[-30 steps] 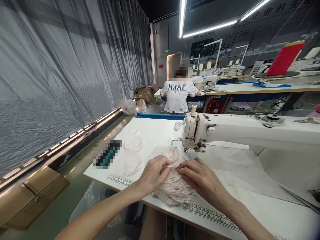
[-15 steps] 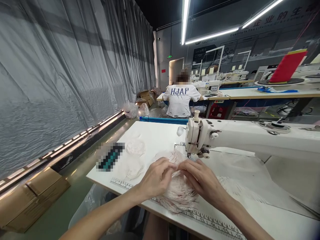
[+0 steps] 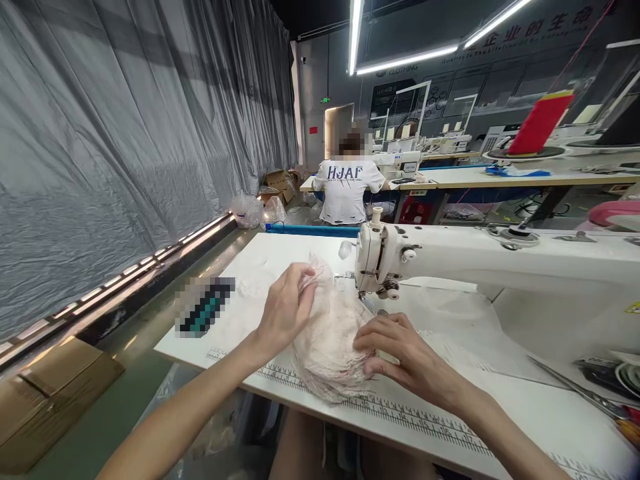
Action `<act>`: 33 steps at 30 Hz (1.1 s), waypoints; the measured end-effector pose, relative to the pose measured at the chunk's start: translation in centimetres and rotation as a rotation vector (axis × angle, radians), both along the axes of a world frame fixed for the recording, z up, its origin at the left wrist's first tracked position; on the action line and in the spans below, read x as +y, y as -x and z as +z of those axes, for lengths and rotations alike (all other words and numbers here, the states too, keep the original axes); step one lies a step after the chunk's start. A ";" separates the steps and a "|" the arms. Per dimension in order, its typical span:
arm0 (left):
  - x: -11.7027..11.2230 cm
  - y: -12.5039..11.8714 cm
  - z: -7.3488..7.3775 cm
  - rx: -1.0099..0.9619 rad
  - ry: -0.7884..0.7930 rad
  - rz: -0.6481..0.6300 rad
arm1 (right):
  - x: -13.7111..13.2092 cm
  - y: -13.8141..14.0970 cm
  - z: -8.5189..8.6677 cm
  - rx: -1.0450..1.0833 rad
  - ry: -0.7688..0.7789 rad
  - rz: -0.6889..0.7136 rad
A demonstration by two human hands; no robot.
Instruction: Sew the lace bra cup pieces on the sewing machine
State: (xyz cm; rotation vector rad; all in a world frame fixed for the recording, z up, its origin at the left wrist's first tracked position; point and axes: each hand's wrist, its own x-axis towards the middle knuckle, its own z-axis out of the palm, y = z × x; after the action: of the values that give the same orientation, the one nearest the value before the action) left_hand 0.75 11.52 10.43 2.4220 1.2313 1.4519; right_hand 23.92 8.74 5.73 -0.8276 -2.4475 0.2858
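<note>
My left hand (image 3: 286, 303) is closed in a pinch on a thin, pale pink fabric piece (image 3: 320, 272), which stands up from its fingertips. Below it lies a pile of sheer whitish fabric pieces (image 3: 327, 350) with frayed edges and some reddish threads. My right hand (image 3: 400, 350) rests at the right side of this pile, fingers bent and thumb apart from them, touching the fabric. Just behind the pile is the needle end of a white sewing machine (image 3: 373, 260). Another faint pale piece (image 3: 253, 283) lies left of my left hand.
A printed ruler scale (image 3: 425, 421) runs along the front of the white table (image 3: 235, 257). Scissors (image 3: 575, 387) lie at the right. A blurred dark and green item (image 3: 206, 308) sits at the left edge. A person in a white shirt (image 3: 345, 193) sits ahead.
My hands were together over the pile and have parted. The left moved up and left with a fabric piece; the right moved down along the pile's side. The whole view shifted slightly.
</note>
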 end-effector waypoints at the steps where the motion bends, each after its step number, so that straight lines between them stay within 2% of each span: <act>1: -0.2 -0.2 -0.3 0.054 -0.052 -0.057 | -0.1 -0.1 -0.1 -0.005 0.012 0.002; 3: -0.7 -0.6 -1.3 0.211 -0.095 -0.190 | -0.2 0.0 -0.3 -0.003 0.021 0.001; 5: -1.3 -1.0 -2.5 0.335 -0.044 -0.285 | -0.2 0.1 -0.4 -0.001 0.026 -0.015; 9: -2.2 -1.4 -3.9 0.306 0.154 -0.313 | -0.4 0.5 -0.2 0.008 0.023 -0.061; 14: -2.9 -1.5 -3.4 0.243 0.314 -0.290 | -0.6 1.1 0.5 0.070 0.009 -0.087; 19: -3.4 -2.1 -3.4 0.209 0.343 -0.244 | -0.2 1.7 0.1 0.130 -0.036 -0.128; 24: -3.0 -2.1 -3.5 0.118 0.402 -0.171 | -0.1 1.4 0.0 0.159 -0.083 -0.137; 29: -2.6 -1.8 -3.1 0.070 0.435 -0.154 | -0.3 -0.2 0.0 0.027 -0.241 -0.129; 33: -2.7 -2.0 -3.4 0.085 0.442 -0.169 | -0.4 -0.5 -0.3 -0.051 -0.239 -0.143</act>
State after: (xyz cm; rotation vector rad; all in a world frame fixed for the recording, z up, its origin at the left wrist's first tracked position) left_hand 2.74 8.81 7.05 2.2354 1.1767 0.9229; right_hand 24.37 8.33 5.42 -0.9067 -2.3936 -0.0802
